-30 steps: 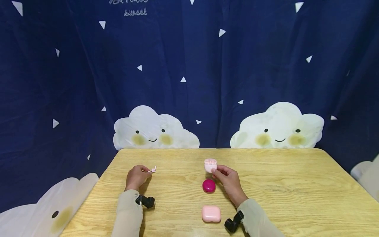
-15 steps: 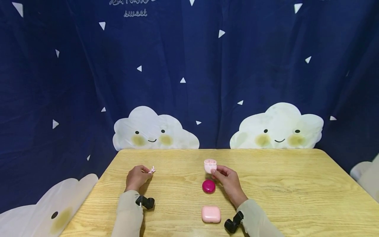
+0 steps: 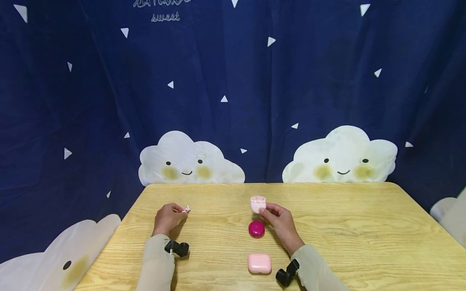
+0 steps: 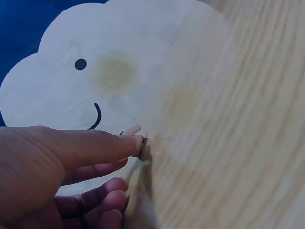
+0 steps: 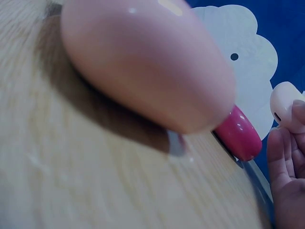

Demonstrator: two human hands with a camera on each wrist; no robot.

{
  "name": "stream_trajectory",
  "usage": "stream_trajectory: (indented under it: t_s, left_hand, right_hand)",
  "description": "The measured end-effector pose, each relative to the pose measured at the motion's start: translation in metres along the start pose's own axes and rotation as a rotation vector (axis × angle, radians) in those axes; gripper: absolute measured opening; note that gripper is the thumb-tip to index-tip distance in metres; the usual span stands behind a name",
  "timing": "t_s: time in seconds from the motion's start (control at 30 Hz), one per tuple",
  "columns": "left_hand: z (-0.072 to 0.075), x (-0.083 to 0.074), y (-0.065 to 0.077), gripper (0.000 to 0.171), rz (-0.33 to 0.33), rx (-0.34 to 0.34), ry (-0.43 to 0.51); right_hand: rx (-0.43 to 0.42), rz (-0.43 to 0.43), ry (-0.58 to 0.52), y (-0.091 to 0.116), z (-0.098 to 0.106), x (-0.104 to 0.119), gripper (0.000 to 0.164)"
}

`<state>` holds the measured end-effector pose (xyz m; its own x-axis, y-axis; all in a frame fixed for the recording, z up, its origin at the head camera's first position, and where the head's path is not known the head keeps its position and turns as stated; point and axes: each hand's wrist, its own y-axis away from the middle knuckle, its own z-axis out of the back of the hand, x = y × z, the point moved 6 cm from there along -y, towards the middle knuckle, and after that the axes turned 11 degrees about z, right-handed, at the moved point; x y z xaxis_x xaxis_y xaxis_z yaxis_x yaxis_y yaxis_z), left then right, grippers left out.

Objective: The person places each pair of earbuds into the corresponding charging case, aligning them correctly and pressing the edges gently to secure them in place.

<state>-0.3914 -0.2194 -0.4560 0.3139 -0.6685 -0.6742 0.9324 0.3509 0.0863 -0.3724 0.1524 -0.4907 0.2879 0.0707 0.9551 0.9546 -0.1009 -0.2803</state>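
Note:
Between thumb and fingers, my left hand point(image 3: 168, 218) pinches a small pale pink earbud piece point(image 3: 186, 209) at the table's far left. Its stem point(image 4: 135, 128) pokes out above the thumb tip in the left wrist view; whether it is one earbud or a pair cannot be told. My right hand point(image 3: 280, 224) holds a pale pink earbud case point(image 3: 258, 206) with its lid up, near the far middle of the table. A magenta round case point(image 3: 256, 229) lies just in front of the held case. Nearer to me is a closed pink rounded case point(image 3: 259, 263).
Everything is on or above a light wooden table point(image 3: 218, 250). Behind it hangs a dark blue curtain point(image 3: 233, 64) with clouds and triangles printed on it. In the right wrist view, the rounded pink case looms large beside the wrist.
In the left fingertips the earbud piece has turned, its stem now more upright and less of it showing. The right hand and the case it holds stay put.

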Motion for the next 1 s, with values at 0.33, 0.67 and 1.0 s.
stream_trajectory:
  t_s: [0.33, 0.67, 1.0]
  left_hand:
    - [0.004, 0.003, -0.003, 0.030, 0.035, 0.023, 0.104]
    - [0.007, -0.002, -0.002, 0.025, 0.026, -0.006, 0.156]
    - [0.009, -0.014, -0.002, 0.013, -0.062, -0.050, 0.166]
  right_hand:
    - [-0.001, 0.001, 0.009, 0.000, 0.000, 0.000, 0.033]
    - [-0.004, 0.001, 0.019, -0.001, 0.001, -0.001, 0.032]
    - [-0.003, 0.005, 0.021, -0.001, 0.001, -0.001, 0.033]
